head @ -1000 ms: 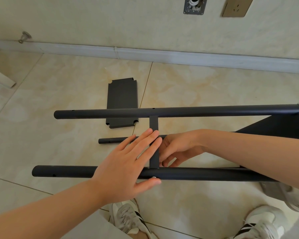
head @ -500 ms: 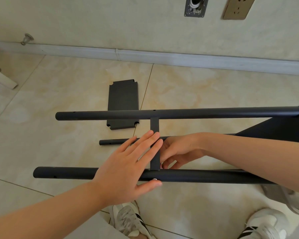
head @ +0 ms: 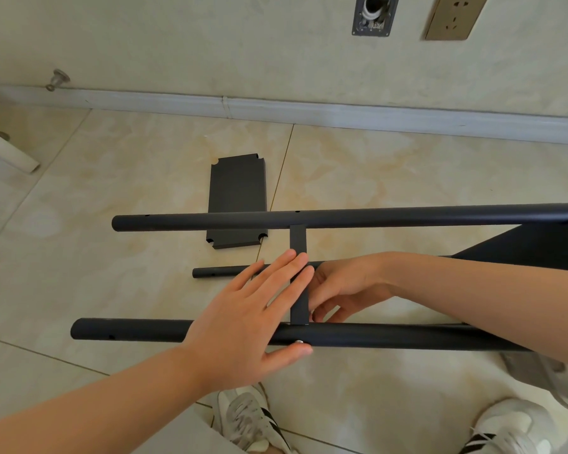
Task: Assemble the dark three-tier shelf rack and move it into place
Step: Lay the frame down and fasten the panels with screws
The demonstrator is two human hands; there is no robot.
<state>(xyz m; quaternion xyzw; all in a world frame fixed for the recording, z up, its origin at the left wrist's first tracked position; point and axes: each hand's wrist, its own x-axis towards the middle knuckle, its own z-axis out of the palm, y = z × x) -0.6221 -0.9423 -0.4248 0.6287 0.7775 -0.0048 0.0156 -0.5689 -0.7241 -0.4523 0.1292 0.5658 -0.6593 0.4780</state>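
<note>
The near tube (head: 391, 337) and the far tube (head: 374, 216) look like metal with a dark matt coat, smooth. The flat crossbar (head: 298, 239) has the same finish. A small screw head (head: 298, 341) is bright, shiny metal. The loose panel (head: 236, 191) is dark and matt. The floor (head: 407, 165) tiles are glossy. The socket plate (head: 451, 16) looks like brushed golden metal. My shoes (head: 246, 417) are white mesh cloth.
</note>
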